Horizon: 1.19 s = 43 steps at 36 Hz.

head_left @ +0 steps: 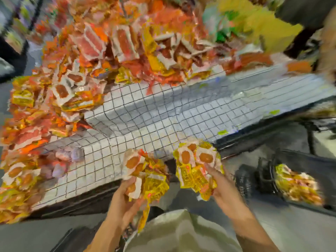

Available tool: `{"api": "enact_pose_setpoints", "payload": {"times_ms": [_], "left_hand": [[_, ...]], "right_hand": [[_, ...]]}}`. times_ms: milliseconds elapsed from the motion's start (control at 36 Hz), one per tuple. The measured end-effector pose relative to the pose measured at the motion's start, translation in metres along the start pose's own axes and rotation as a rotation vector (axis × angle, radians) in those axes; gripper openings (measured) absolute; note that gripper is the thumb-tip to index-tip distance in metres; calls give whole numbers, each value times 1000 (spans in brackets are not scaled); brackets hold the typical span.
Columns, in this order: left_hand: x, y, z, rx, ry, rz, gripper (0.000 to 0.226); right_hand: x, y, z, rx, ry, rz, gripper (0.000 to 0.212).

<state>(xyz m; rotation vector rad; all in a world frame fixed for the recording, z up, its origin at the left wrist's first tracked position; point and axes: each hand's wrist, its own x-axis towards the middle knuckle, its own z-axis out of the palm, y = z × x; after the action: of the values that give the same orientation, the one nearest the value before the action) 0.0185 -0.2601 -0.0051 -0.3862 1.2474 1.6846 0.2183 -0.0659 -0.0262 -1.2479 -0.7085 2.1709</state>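
Here, left hand [125, 200] grips bunch of snack packets [145, 175] at near edge of wire bin [145, 115]; right hand [218, 186] clutches second bunch [194, 168] just right of it. Heap of packets [72, 70] fills bin's left and far side. Black basket [243, 180], near right, holds more.

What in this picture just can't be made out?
Head view:
- Print on the packets: blurred, unreadable.
- How many the left hand and right hand each grip: they overlap and cover the fingers.
- The pile in the bin: motion blur runs single packs together.
- The basket: blurred; whatever lies under its top layer is hidden.
- A dark shape at top right: cut off by the edge.
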Motion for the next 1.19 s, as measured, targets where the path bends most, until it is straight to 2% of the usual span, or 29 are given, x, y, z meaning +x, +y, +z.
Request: {"api": "enact_pose_setpoints", "payload": {"times_ms": [83, 167, 278, 306, 389, 444, 556, 694, 778, 1000, 1028, 1139, 1194], "left_hand": [[8, -33, 49, 84, -78, -72, 32], [16, -60, 94, 143, -160, -135, 18], [37, -89, 146, 292, -237, -193, 19], [42, -96, 159, 336, -250, -208, 23], [63, -119, 198, 425, -241, -293, 56], [81, -137, 224, 442, -245, -362, 62], [112, -178, 276, 470, -276, -477, 36], [145, -232, 353, 590, -413, -544, 20], [159, -265, 403, 673, -439, -622, 22], [211, -347, 499, 839, -486, -724, 25], [222, -358, 506, 860, -479, -743, 29], [269, -407, 526, 937, -508, -790, 72], [290, -437, 533, 976, -530, -789, 73]], "right_hand": [[-8, -18, -51, 46, 85, -16, 51], [-16, -33, -99, 113, 201, -48, 58], [-25, -49, -161, 162, 293, -73, 58], [-27, -52, -175, 189, 318, -76, 58], [-30, -57, -212, 291, 397, -118, 54], [-31, -60, -233, 368, 460, -147, 52], [-35, -68, -271, 517, 594, -190, 47], [-31, -81, -314, 610, 820, -193, 41], [-26, -94, -333, 666, 938, -151, 43], [11, -137, -386, 738, 1055, -174, 45], [18, -142, -394, 741, 1060, -185, 45], [53, -146, -431, 744, 1068, -157, 31], [76, -140, -455, 765, 1105, -114, 36]]}}
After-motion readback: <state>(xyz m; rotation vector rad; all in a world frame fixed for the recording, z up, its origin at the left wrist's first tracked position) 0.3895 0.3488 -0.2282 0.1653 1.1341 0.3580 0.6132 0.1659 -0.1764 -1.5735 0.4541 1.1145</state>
